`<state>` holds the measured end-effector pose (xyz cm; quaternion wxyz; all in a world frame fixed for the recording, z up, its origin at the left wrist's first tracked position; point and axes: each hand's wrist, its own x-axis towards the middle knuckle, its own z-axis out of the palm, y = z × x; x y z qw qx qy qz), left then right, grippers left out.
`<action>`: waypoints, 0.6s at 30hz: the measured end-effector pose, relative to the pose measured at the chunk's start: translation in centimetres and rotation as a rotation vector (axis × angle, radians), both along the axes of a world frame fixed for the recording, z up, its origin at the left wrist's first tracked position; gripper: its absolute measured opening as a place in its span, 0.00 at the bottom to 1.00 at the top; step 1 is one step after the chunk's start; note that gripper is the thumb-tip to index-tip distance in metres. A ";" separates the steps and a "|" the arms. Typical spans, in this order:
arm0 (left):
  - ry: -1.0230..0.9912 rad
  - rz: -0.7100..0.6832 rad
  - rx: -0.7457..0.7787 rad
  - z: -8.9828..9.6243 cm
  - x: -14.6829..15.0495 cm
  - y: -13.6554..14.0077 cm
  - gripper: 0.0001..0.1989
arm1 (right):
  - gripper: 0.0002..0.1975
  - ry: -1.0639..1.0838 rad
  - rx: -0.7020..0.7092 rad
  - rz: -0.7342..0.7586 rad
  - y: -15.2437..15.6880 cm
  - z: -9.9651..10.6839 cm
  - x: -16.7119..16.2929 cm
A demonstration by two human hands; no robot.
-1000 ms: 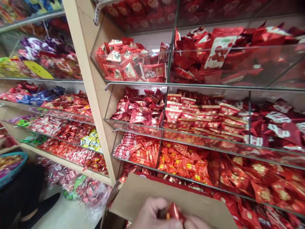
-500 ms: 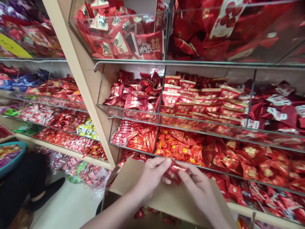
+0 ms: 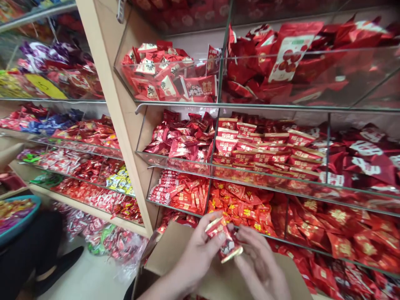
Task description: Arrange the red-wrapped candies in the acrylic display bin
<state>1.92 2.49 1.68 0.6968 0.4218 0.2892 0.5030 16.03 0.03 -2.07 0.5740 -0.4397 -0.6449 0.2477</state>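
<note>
**Packets pinched between two hands, over an open carton**

Packets [image 3: 225, 241] of red-and-gold foil sit between your two hands, low in the view and just in front of the lowest glass bin front. Your left hand [image 3: 200, 250] closes its thumb and fingers on the upper left end of the little stack; your right hand [image 3: 256, 260] curls in from the right with its fingertips on the other edge. Both grips are light pinches, not full fists, and how many packets are in the stack is hard to tell.

Foil like this looks slick, so your pinch could let one packet slide out of the stack. It would likely drop into the cardboard box [image 3: 175, 254] open right beneath your hands, or slip past its flap to the floor [image 3: 87, 279]. The bin edge is close too: a lifted knuckle could knock the glass front [image 3: 281, 241].

Beyond the hands, tiers of glass-fronted bins hold heaps of red wrapped sweets [image 3: 250, 141], split by clear dividers. A pale wooden upright [image 3: 115, 121] separates this bay from another on the left, with purple, yellow and red packs. Bagged sweets [image 3: 109, 241] lie on the floor below it. At far left a teal basket [image 3: 18, 216] shows, with someone's dark trouser leg and shoe [image 3: 46, 258] beneath it.
</note>
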 end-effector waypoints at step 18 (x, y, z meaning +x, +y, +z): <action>0.368 0.025 0.265 1.0 0.9 0.4 0.17 | 0.13 0.507 -0.420 0.200 0.4 1.4 0.8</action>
